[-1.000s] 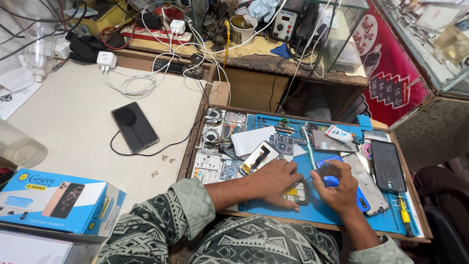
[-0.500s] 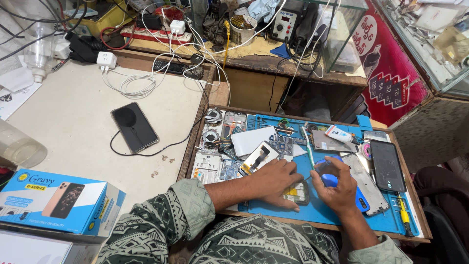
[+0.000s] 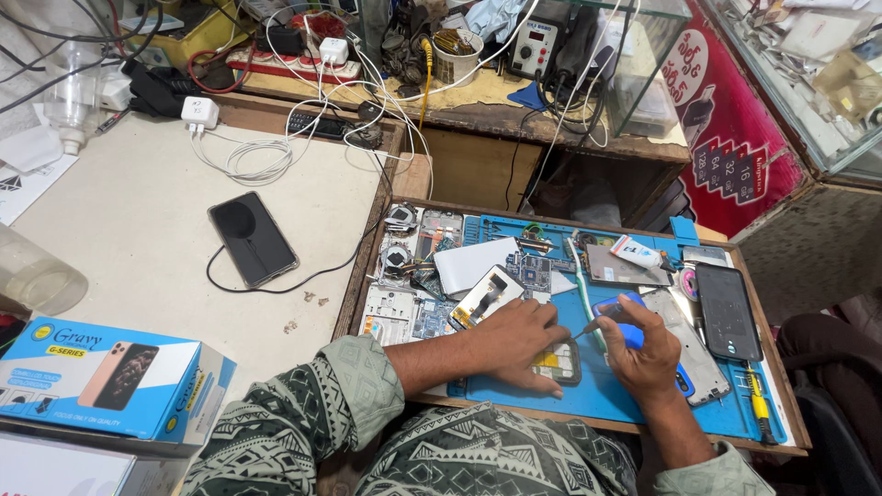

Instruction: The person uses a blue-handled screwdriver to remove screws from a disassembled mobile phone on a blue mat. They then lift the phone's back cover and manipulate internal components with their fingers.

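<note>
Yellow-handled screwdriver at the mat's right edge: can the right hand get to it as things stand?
Probably yes. The yellow-handled screwdriver lies in the open on the blue mat, just right of the right hand, with nothing on top of it. But that hand's grip seems taken by a thin tool, which it would have to put down first.

Matt blue rubbery mat, glossy black phone, wooden tray rim.

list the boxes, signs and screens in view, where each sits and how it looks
Phone box: near left on the pale table, flat, blue with yellow trim and a phone picture.
Sign: upper right, red panel with white shapes.
Dark phone: on the pale table, black, cable attached.
Dark phone screen: right of the blue mat, black rectangle.
</note>
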